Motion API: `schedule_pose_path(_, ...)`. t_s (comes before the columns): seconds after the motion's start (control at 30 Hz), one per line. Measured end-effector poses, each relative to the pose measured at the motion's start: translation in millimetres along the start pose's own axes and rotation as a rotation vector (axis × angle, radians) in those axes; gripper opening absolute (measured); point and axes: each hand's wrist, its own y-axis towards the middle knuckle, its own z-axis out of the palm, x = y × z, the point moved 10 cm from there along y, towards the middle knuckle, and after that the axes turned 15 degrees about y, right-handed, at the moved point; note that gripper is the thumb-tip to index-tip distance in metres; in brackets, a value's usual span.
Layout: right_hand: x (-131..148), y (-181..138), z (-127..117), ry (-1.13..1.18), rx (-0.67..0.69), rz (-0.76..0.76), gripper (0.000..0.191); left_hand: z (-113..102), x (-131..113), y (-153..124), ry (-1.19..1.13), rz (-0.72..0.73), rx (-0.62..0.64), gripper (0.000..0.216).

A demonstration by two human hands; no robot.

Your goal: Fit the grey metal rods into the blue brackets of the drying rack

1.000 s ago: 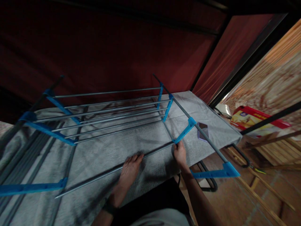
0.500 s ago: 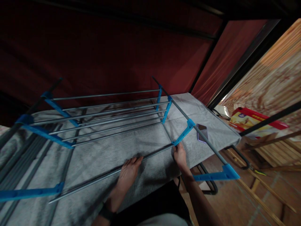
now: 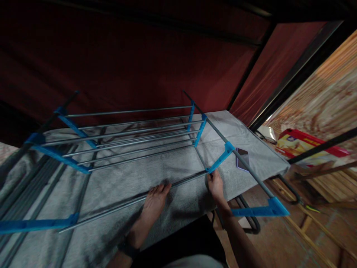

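Observation:
A half-assembled rack of grey metal tubes and blue plastic brackets lies on a cloth-covered surface. My left hand (image 3: 155, 201) lies over a long loose-ended metal tube (image 3: 119, 207), its fingers curled on it. At that tube's right end, my right hand (image 3: 215, 183) is closed at the lower tip of a blue bracket (image 3: 221, 159); its fingertips are partly hidden. The tube's left end sits near another blue bracket (image 3: 39, 225), apart from its tip. Several cross tubes (image 3: 134, 131) span the brackets farther back.
Loose tubes (image 3: 25, 193) lie at the left. A phone (image 3: 242, 159) rests on the grey cloth (image 3: 262, 149) beyond the right side tube. A red and yellow box (image 3: 309, 143) and wooden frames (image 3: 331, 190) stand to the right. Dark red fabric (image 3: 139, 63) hangs behind.
The view has shifted slightly. The tube's left end has moved a little away from me, closer to the left bracket's tip. Both hands keep their places on the rack.

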Motion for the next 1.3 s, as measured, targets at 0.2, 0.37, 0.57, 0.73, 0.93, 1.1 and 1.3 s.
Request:
schedule_pose_path(0.2,1.0,-0.7,2.1,-0.04,0.015,0.01,0.042,3.4,-2.8,0.0,-0.014,0.001,0.037,0.061)
schedule_pose_path(0.37,-0.5,-1.0,3.3,-0.05,0.026,0.027,0.042,3.2,-2.9,1.9,-0.058,-0.006,0.085,0.059)
schedule_pose_path(0.57,-0.7,-0.3,1.9,-0.047,0.028,0.011,0.045,0.2,-4.3,2.0,-0.093,-0.006,0.106,0.06)
schedule_pose_path(0.73,2.6,-1.4,3.6,-0.034,0.079,0.0,0.042,-2.0,-6.4,1.2,-0.123,-0.003,0.111,0.057)
schedule_pose_path(0.93,14.1,-11.1,-4.0,-0.268,0.076,-0.072,0.035,-4.8,-10.0,-0.8,-0.163,0.002,0.056,0.047)
schedule_pose_path(1.1,17.6,-24.0,-9.5,-0.49,0.102,-0.082,0.026,-12.8,-0.7,1.2,-0.294,-0.063,-0.004,0.032)
schedule_pose_path(1.3,17.5,-30.8,-10.2,-0.587,0.128,-0.037,0.023,-17.3,-10.2,71.0,-0.953,-0.217,0.013,0.028)
